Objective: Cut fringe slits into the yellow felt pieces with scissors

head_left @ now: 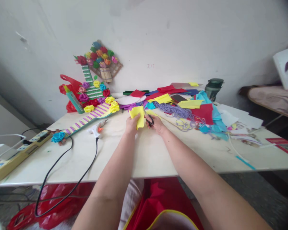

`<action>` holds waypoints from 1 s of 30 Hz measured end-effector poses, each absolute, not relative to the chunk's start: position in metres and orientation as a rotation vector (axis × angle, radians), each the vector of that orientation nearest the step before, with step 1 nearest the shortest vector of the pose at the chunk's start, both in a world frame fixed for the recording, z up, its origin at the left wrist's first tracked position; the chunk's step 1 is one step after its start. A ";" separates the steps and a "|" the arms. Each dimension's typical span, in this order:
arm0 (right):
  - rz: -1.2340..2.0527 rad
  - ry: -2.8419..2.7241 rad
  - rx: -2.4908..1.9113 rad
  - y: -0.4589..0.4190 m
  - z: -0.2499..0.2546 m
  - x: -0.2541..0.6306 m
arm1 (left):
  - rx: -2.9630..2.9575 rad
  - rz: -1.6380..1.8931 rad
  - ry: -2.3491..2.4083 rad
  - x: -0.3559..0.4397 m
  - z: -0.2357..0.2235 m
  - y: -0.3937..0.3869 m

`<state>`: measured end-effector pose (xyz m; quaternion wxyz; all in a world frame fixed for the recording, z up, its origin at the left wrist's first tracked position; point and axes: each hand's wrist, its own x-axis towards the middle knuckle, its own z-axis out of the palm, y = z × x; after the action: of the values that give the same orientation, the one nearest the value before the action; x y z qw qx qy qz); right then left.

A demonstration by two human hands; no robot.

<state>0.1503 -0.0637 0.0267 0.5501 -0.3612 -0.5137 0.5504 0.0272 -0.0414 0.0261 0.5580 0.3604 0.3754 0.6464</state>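
Both bare forearms extend forward from the lower part of the view and converge at centre. Left forearm [115,163]: angled inward, wrist roughly in line. Left hand [132,123]: closed in a pinch, thumb on the near side. Right forearm [194,163]: angled inward from the right, wrist turned toward the left. Right hand [156,124]: fingers curled, closed in a grip. Hands near each other, apart, at similar height.

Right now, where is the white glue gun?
In the head view, the white glue gun lies to the left on the pale table, between your left hand and the purple-striped yellow strip.
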 end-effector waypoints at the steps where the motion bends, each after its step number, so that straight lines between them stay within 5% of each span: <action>1: 1.306 -1.212 -0.854 -0.063 0.026 0.150 | 0.852 1.525 0.890 0.027 0.026 -0.041; 30: 1.284 -1.215 -0.854 -0.062 0.025 0.152 | 0.829 1.546 0.888 0.029 0.027 -0.041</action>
<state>0.1516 -0.0621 0.0247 0.5560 -0.3615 -0.5144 0.5436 0.0291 -0.0414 0.0265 0.5546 0.3507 0.3758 0.6544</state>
